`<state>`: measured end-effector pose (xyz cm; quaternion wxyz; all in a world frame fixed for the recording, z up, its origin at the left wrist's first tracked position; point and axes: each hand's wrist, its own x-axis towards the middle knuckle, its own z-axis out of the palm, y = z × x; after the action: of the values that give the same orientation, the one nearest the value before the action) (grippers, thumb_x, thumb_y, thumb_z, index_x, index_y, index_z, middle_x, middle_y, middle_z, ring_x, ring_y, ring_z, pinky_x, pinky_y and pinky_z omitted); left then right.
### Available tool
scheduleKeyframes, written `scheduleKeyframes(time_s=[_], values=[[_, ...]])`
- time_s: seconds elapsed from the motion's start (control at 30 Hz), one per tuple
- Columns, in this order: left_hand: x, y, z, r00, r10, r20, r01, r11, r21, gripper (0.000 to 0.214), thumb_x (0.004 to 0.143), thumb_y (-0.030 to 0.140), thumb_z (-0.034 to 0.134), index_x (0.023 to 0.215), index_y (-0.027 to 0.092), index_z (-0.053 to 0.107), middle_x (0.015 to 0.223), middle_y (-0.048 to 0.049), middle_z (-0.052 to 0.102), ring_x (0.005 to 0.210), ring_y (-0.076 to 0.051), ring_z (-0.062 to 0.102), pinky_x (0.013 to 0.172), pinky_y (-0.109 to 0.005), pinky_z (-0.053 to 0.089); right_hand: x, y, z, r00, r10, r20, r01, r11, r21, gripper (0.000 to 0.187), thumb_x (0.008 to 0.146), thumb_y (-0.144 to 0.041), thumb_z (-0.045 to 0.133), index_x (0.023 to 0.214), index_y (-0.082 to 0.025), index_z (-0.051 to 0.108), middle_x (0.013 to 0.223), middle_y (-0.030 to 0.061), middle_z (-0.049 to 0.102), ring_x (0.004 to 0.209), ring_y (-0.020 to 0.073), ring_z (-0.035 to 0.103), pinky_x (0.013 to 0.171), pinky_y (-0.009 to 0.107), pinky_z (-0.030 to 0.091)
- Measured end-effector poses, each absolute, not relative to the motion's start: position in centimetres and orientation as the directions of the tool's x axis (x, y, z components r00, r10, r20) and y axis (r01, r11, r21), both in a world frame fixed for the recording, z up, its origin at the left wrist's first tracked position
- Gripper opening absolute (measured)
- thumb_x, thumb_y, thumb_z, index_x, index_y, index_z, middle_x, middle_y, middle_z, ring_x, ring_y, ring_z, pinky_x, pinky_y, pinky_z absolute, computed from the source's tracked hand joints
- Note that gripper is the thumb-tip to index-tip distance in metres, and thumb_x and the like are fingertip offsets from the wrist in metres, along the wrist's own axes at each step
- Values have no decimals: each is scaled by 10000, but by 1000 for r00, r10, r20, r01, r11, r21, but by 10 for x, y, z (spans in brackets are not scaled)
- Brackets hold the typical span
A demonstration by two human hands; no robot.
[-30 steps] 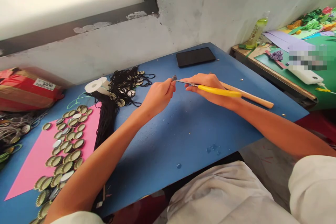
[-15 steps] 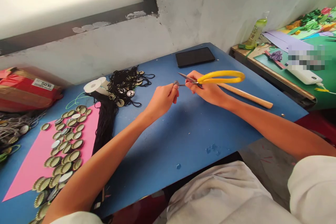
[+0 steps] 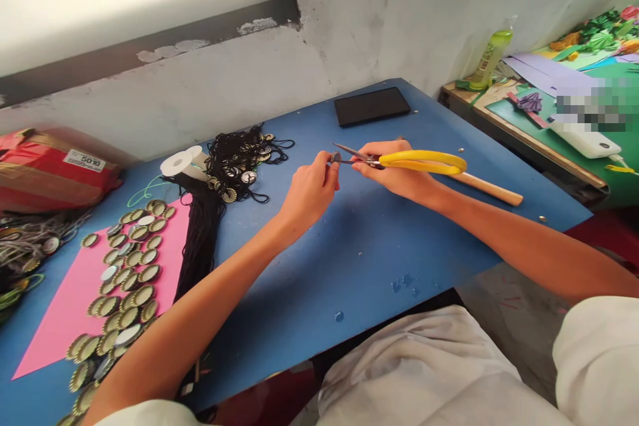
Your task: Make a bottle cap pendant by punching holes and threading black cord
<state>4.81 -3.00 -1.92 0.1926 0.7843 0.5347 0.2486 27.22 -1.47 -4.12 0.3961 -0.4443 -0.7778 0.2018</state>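
Between the thumb and fingers of my left hand [image 3: 313, 185] is pinched a bottle cap [image 3: 336, 157], its crimped edge showing. My right hand [image 3: 392, 165] grips a pair of scissors [image 3: 422, 161] with yellow handles and parted blades. One blade tip reaches the cap; whether it pierces or only touches it I cannot tell. Left of my hands lies a tangle of black cords with caps [image 3: 242, 163]. Several loose bottle caps [image 3: 128, 279] cover a pink sheet [image 3: 54, 319], most with their hollow side up.
A white spool [image 3: 182, 163] and a bundle of black cord [image 3: 200, 233] lie on the blue table [image 3: 299, 299]. A wooden handle [image 3: 492, 188] rests behind my right forearm, and a dark tablet [image 3: 372, 106] near the wall. A red-taped box [image 3: 54, 170] stands left.
The scissors have turned in my right hand, their yellow handles swinging slightly downward. The blade tip has come closer to the cap, while my left hand keeps its pinch.
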Motion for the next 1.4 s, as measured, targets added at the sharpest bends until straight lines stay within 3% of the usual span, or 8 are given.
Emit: scheduleKeyframes(time_s=[0.23,0.43,0.63,0.77,0.87,1.0,1.2,1.4], values=[[43,-25,-21,315,921,231,715,-390,581,303,1130,334,523,1372,203,651,837,-5,800,621,-149,641,642,-260,463,272,-17,-41,-301,829,472,507,558,-657,242,1025,-427,711,908,-230,790,759,-8,720,708,174,584,669,325,386],[43,-24,-19,346,926,149,591,-339,732,339,1139,301,415,1258,173,706,832,-28,768,568,-128,644,545,-222,539,272,-18,-41,-405,765,501,468,644,-605,232,1050,-353,669,1008,-195,834,951,58,830,841,207,704,771,331,453],[44,-26,-23,357,931,78,542,-274,794,263,1134,251,444,1211,166,680,907,-58,798,659,-148,756,655,-266,657,283,-23,-30,-631,610,480,514,792,-330,353,1160,-297,484,1097,-182,811,1089,98,828,907,210,704,786,333,451],[43,-24,-28,361,931,44,504,-235,831,283,1154,275,461,1309,167,671,1055,-100,849,836,-186,844,824,-335,714,291,-18,-26,-722,509,468,545,835,-67,311,1154,-234,500,1062,-205,796,1035,68,828,871,215,659,747,350,408],[43,-22,-32,382,923,51,457,-236,857,282,1167,302,462,1308,173,670,1069,-104,866,905,-198,860,891,-363,722,296,-12,-25,-776,420,471,483,876,14,320,1165,-200,475,1069,-208,780,1033,57,822,871,219,646,803,363,441],[46,-26,-37,370,927,56,425,-223,877,269,1177,346,476,1264,175,664,1056,-109,867,913,-211,869,920,-383,724,300,-9,-25,-804,372,464,418,909,-6,361,1178,-185,427,1149,-201,786,1133,81,834,974,234,694,890,381,483],[55,-44,-39,285,955,78,344,-178,922,272,1175,379,462,1188,181,648,1072,-103,856,986,-230,871,954,-412,735,298,-9,-28,-757,455,468,433,887,-160,334,1176,-301,495,1202,-210,815,1181,94,849,1062,251,736,907,377,522],[59,-57,-30,243,969,34,349,-120,929,381,1152,532,470,1183,179,609,1165,-126,824,526,-127,752,490,-245,629,296,-22,-16,-724,541,429,456,841,-291,362,1176,-320,481,1228,-187,813,1214,109,854,1122,257,768,941,371,530]])
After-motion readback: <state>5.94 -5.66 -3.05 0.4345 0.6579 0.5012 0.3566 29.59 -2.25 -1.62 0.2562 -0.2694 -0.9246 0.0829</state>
